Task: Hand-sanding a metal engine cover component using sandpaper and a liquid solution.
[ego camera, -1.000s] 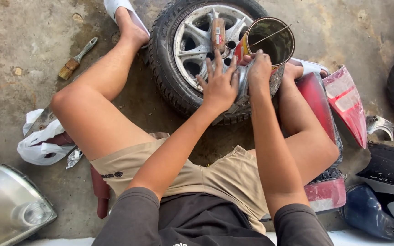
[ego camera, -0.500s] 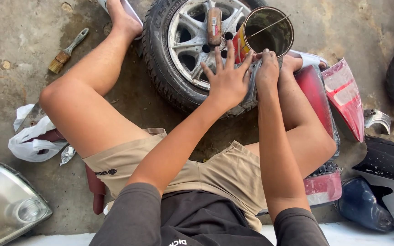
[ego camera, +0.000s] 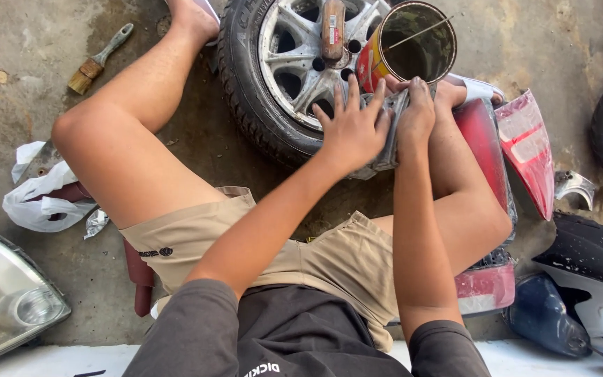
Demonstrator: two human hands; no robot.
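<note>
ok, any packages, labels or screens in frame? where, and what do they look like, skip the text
Open round can: stands on the wheel beside the hub, just beyond both hands; red and yellow printed wrap, dark inside, thin rod across the mouth.
White plastic bag: crumpled on the concrete, left of the left knee.
Small silvery wrapper: on the ground beside that bag.
Screens or signs: none in view.

A vehicle repair workshop, stained concrete floor (ego camera: 539, 42), an alloy wheel with tyre (ego camera: 280, 77) lay flat, loose headlamp (ego camera: 1, 300), red tail-light pieces (ego camera: 525, 146), paintbrush (ego camera: 99, 59) lay about.
</note>
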